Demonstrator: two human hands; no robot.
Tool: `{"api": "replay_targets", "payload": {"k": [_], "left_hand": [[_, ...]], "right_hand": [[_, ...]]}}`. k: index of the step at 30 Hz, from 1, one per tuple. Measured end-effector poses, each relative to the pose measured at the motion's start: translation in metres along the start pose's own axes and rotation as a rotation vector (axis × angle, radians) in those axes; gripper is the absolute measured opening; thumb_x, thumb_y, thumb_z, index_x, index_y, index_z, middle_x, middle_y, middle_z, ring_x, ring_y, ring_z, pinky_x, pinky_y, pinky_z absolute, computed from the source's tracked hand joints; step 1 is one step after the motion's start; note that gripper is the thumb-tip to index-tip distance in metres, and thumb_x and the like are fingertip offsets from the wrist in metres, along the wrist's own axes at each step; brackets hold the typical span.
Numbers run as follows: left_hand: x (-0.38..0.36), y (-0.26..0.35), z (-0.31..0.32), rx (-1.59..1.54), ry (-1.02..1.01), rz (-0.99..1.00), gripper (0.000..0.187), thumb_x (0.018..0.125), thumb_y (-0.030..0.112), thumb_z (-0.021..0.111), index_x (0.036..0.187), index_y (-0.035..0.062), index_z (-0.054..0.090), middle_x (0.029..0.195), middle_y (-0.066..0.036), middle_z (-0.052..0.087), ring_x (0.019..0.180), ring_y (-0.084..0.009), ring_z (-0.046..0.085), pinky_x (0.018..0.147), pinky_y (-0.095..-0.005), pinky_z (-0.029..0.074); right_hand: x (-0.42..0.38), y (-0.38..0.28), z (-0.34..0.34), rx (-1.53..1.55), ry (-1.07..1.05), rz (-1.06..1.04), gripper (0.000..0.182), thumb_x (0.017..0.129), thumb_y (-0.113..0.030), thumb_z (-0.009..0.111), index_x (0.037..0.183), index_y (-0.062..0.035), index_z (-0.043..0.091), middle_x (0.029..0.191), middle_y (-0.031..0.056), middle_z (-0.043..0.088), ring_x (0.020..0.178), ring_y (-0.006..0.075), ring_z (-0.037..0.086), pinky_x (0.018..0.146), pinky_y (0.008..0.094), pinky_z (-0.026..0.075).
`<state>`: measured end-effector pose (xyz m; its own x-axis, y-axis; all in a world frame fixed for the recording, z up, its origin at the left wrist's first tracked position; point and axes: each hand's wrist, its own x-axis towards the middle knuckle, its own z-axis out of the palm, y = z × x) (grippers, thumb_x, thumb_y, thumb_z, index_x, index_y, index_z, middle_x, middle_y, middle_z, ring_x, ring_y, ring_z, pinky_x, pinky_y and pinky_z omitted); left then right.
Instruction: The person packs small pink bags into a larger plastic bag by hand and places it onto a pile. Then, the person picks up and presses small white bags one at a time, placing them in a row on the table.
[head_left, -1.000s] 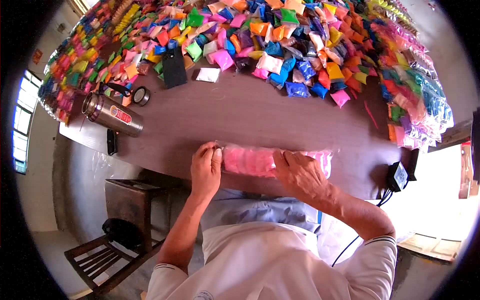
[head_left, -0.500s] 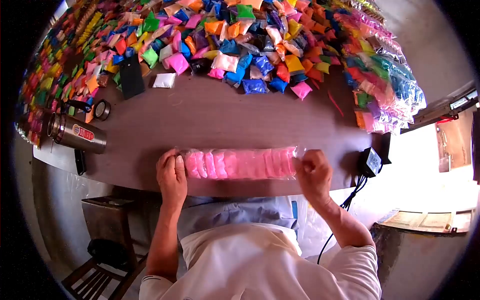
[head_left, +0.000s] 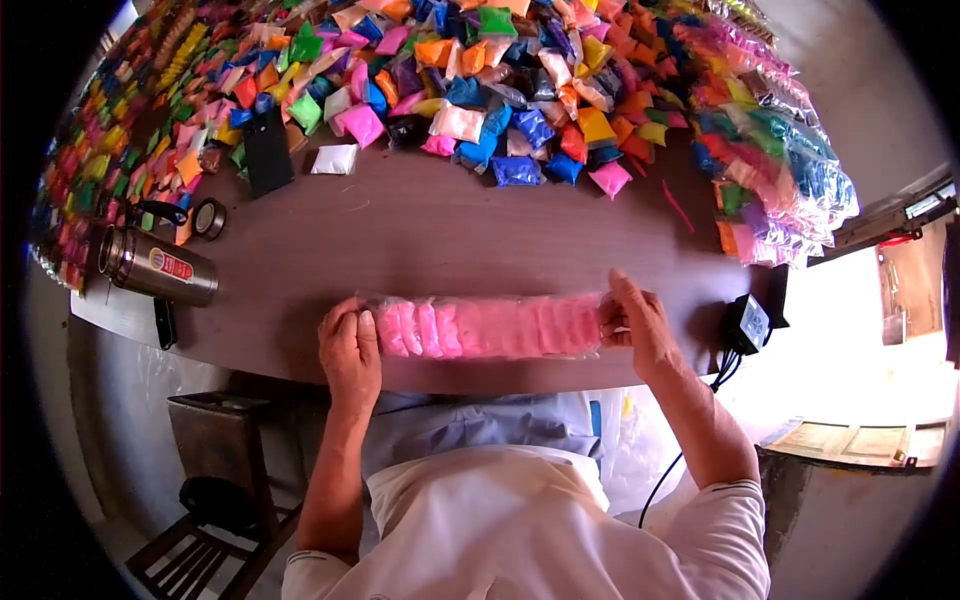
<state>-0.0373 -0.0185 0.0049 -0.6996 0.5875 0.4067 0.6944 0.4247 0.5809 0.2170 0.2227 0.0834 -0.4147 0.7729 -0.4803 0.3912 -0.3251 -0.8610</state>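
A long, clear plastic bag packed with a row of pink packets (head_left: pixel 490 328) lies crosswise near the table's front edge. Its left end is in the grip of my left hand (head_left: pixel 350 345), thumb on top and fingers curled at the edge. At the opposite end is my right hand (head_left: pixel 642 325), with one digit pointing up and away from the others. The lower fingers of that hand are bent and touch the bag's right end, and a gap shows between them and the raised digit.
Piles of colourful small packets (head_left: pixel 460 125) cover the table's far side, with stacked bagged packets (head_left: pixel 790 190) at right. A steel flask (head_left: pixel 160 265), its lid (head_left: pixel 208 218) and a black flat object (head_left: pixel 267 155) are at left. A black box with cables (head_left: pixel 745 325) sits at the right edge.
My right hand has gone from a closed fist at the bag's right end to spread fingers with one raised. The left hand keeps its grip. The whole view has shifted slightly.
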Motion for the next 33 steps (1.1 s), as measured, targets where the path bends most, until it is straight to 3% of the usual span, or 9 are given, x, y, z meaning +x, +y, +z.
{"api": "replay_targets", "payload": {"k": [7,11,17,19,23,26,29,31,33], "left_hand": [[0.0,-0.002,0.001,-0.025,-0.005,-0.03,0.026,0.1,0.019,0.051,0.096,-0.0039,0.065,0.111,-0.014,0.065,0.106,-0.0344,0.058,0.093,-0.0423,0.047],[0.0,-0.001,-0.004,0.002,-0.043,-0.01,0.027,0.1,0.018,0.051,0.097,-0.0049,0.065,0.111,-0.015,0.065,0.105,-0.0347,0.059,0.093,-0.0427,0.047],[0.001,0.0,-0.003,0.044,-0.073,0.057,0.024,0.098,0.014,0.05,0.096,-0.0062,0.063,0.111,-0.016,0.064,0.104,-0.0356,0.059,0.092,-0.0438,0.047],[0.001,0.003,-0.002,0.055,-0.065,0.069,0.024,0.097,0.013,0.05,0.095,-0.0065,0.063,0.111,-0.016,0.064,0.103,-0.0358,0.059,0.092,-0.0442,0.047],[0.003,0.006,0.0,0.029,-0.046,0.055,0.024,0.098,0.014,0.049,0.093,-0.0064,0.062,0.111,-0.017,0.064,0.102,-0.036,0.059,0.091,-0.0445,0.047],[0.002,0.003,0.001,0.022,-0.03,0.076,0.024,0.097,0.014,0.049,0.092,-0.0062,0.062,0.111,-0.016,0.064,0.101,-0.0359,0.059,0.09,-0.0444,0.047],[0.001,0.002,0.003,0.03,-0.009,0.087,0.023,0.097,0.013,0.05,0.092,-0.006,0.062,0.11,-0.016,0.064,0.099,-0.0357,0.059,0.088,-0.0442,0.048],[0.0,0.001,0.002,0.039,0.001,0.079,0.021,0.097,0.012,0.051,0.092,-0.0058,0.062,0.11,-0.016,0.064,0.099,-0.0356,0.06,0.088,-0.0441,0.048],[0.001,0.003,0.002,0.025,0.017,0.095,0.019,0.095,0.011,0.053,0.091,-0.0055,0.062,0.109,-0.015,0.065,0.098,-0.0352,0.06,0.088,-0.0433,0.048]], "right_hand": [[0.004,0.022,-0.006,-0.098,-0.108,-0.22,0.024,0.093,-0.02,0.065,0.094,0.0033,0.068,0.081,0.0043,0.065,0.074,0.0111,0.06,0.067,0.026,0.052],[0.011,0.04,-0.012,-0.005,-0.184,-0.272,0.018,0.094,-0.018,0.065,0.098,-0.0003,0.07,0.086,0.0055,0.068,0.076,0.0133,0.064,0.073,0.0273,0.055],[0.015,0.061,-0.002,-0.085,-0.016,-0.342,0.013,0.091,-0.014,0.07,0.093,-0.0012,0.067,0.086,0.0043,0.066,0.077,0.0116,0.062,0.072,0.0257,0.053],[0.009,0.055,0.006,-0.327,0.143,-0.54,0.011,0.089,-0.01,0.071,0.095,-0.0024,0.065,0.087,0.0056,0.064,0.077,0.0117,0.062,0.069,0.0242,0.052],[0.008,0.047,0.004,-0.299,0.164,-0.413,0.012,0.09,-0.008,0.07,0.098,-0.0028,0.062,0.09,0.0065,0.062,0.079,0.0127,0.062,0.068,0.0242,0.053],[0.014,0.044,-0.004,-0.073,0.104,-0.302,0.021,0.086,-0.008,0.072,0.102,-0.0002,0.061,0.101,0.0118,0.06,0.085,0.0201,0.065,0.071,0.0309,0.057],[0.013,0.041,-0.012,-0.442,0.236,-0.472,0.02,0.082,-0.004,0.072,0.1,-0.002,0.063,0.108,0.0138,0.06,0.093,0.026,0.064,0.073,0.0355,0.056],[0.005,0.032,-0.017,-0.882,0.501,-0.937,0.02,0.078,-0.002,0.07,0.097,-0.0025,0.065,0.113,0.0154,0.059,0.102,0.0305,0.061,0.08,0.0404,0.053],[-0.009,0.021,-0.005,-0.873,0.478,-0.936,0.021,0.077,-0.006,0.072,0.097,-0.0029,0.067,0.117,0.0152,0.059,0.108,0.0331,0.057,0.088,0.0433,0.05]]}}
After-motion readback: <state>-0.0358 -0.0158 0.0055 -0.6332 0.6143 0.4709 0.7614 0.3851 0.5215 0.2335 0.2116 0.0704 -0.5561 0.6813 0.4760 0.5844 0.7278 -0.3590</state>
